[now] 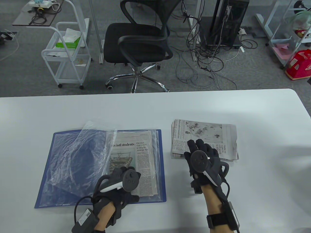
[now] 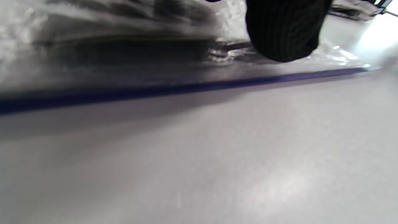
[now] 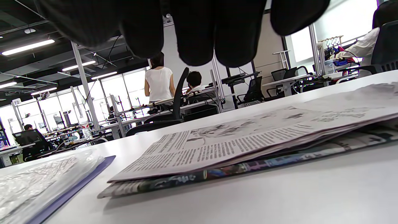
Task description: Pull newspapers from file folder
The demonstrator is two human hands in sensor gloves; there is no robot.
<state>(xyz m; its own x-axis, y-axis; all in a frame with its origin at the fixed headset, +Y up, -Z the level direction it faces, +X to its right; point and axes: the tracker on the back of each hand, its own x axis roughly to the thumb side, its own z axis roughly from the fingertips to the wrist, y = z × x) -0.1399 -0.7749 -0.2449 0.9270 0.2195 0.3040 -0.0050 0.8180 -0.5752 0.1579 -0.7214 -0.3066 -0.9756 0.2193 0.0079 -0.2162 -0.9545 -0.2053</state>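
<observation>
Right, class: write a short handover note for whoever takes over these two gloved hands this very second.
Left hand: rests on the near part of the blue file folder, over the newspaper in its clear sleeve; no clear grip visible.
Right hand: fingers spread above the near edge of the stack of pulled newspapers, holding nothing.
Done: the stack lies on the table, right of the folder.
Left: pull out the paper in the sleeve.
</observation>
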